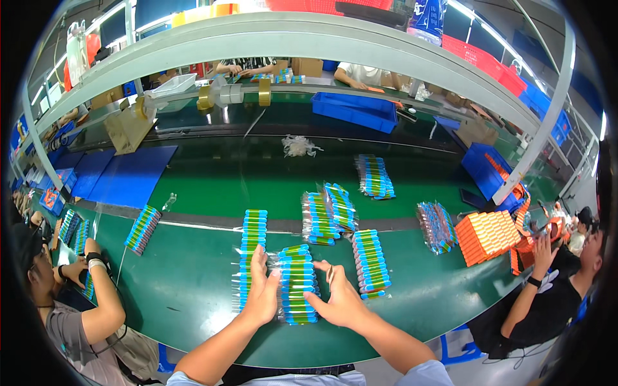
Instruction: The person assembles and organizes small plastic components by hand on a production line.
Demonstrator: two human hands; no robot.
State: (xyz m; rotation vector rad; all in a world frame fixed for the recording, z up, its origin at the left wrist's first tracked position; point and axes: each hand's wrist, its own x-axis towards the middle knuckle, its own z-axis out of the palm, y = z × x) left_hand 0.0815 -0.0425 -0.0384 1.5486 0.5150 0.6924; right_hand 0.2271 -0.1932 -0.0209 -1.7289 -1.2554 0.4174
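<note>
A stack of slim, clear-wrapped packets with blue ends and green middles (296, 286) lies on the green table in front of me. My left hand (261, 296) stands along its left side, fingers stretched upward and thumb near the stack's edge. At the right side, my right hand (340, 301) has its thumb on the packets and its other fingers bent by the far right edge. Just left of my left hand runs a longer row of similar packets (255, 226), partly hidden by that hand. Another row of blue-and-green packets (369, 260) lies right of my right hand.
Beyond my hands lie heaped packets (328, 212) and another bundle (374, 177). Stacked orange pieces (486, 237) stand at right, near a blue bin (486, 168). A metal shelf frame (309, 48) crosses overhead. Co-workers sit at left (77, 309) and right (541, 302).
</note>
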